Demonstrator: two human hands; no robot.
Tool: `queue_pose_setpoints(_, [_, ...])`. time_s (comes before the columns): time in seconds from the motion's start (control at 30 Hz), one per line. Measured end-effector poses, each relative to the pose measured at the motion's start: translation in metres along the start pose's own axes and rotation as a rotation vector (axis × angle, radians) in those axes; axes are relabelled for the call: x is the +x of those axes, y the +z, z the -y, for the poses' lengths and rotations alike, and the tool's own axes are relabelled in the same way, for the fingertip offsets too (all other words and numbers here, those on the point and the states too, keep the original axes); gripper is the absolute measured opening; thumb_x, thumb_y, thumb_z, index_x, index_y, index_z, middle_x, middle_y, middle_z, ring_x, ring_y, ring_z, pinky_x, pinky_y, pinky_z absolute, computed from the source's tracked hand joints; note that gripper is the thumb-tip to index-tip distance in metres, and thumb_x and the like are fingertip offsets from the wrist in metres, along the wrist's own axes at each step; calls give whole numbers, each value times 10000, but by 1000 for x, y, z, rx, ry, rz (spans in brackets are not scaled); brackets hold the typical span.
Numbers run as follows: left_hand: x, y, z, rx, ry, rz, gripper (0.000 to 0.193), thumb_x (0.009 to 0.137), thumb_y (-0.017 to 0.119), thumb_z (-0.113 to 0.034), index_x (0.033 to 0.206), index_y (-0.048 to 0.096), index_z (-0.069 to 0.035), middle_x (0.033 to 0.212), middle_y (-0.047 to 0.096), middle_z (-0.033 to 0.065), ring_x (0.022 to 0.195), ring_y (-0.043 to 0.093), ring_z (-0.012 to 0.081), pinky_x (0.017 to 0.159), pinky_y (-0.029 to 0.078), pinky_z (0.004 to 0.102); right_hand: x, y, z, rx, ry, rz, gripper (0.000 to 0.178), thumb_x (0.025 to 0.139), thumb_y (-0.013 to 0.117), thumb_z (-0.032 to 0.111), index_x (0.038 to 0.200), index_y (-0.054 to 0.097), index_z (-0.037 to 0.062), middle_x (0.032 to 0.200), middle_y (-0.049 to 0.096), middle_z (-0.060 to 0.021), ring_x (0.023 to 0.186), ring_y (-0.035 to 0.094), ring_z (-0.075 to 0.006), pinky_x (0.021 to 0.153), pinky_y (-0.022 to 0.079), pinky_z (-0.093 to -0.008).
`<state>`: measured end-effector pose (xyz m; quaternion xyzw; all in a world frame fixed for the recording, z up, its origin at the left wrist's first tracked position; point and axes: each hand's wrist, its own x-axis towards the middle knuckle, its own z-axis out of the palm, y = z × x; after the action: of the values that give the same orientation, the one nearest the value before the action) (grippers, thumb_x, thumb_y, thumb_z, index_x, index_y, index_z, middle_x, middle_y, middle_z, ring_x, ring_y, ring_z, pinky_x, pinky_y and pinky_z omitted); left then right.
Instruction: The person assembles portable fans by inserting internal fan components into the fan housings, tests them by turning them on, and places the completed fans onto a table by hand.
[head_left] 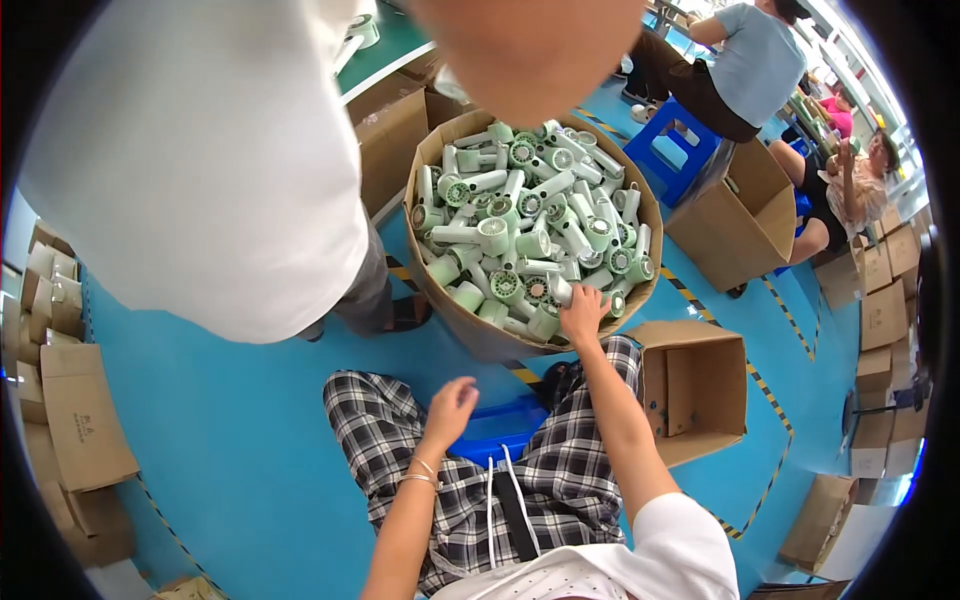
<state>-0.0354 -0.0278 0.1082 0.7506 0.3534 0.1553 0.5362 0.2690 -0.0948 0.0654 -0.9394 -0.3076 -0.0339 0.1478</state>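
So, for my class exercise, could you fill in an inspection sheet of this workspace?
Surface: blue floor with yellow-and-black tape.
Job's things: many pale green and white handheld fans, heaped loosely in a large cardboard bin.
Clutter: open carton beside the right leg; larger open carton right of the bin.
Hands: right hand at a pale fan near the bin's front edge, grip partly hidden; left hand over the lap, nothing seen in it.
Cables: nothing seen.
Surroundings: person in a white top standing at left; seated co-worker in light blue at upper right; stacked boxes along both sides.
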Motion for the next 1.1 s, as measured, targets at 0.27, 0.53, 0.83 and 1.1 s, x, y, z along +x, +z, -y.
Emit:
queue_pose_setpoints(0.27, [33, -45, -131, -685, -194, 282, 521, 889, 533, -373, 1241, 413, -8, 1036, 566, 84, 924, 554, 143, 802, 462, 294, -64, -147, 110, 154, -739, -396, 260, 719, 552, 133, 967, 628, 154, 1115, 548, -6, 1240, 405, -252, 1040, 43, -609])
queue_pose_setpoints(0.53, [-15, -35, -186, -417, 246, -41, 339, 779, 650, -108, 1066, 551, 43, 951, 550, 76, 826, 569, 148, 726, 461, 263, -106, -175, 137, 596, -655, -705, 265, 824, 557, 222, 1060, 617, 114, 1131, 546, -90, 1180, 416, -313, 1048, 201, -474])
queue_pose_setpoints(0.83, [-26, -60, -238, -713, 228, -239, 405, 847, 607, -163, 1171, 463, 30, 977, 602, 108, 783, 598, 103, 605, 482, 216, -86, -251, 191, 1546, -448, -449, 410, 910, 440, 143, 1273, 354, -29, 1271, 404, -220, 1185, 436, -352, 974, 382, -458])
queue_pose_setpoints(1.1, [-32, -39, -213, -381, 372, -263, 405, 868, 556, -151, 1171, 355, 28, 1015, 592, 176, 877, 607, 207, 717, 488, 297, -113, -253, 182, 1968, 7, 449, 350, 877, 483, 172, 1133, 465, -66, 1069, 578, -216, 896, 606, -232, 797, 501, -334])
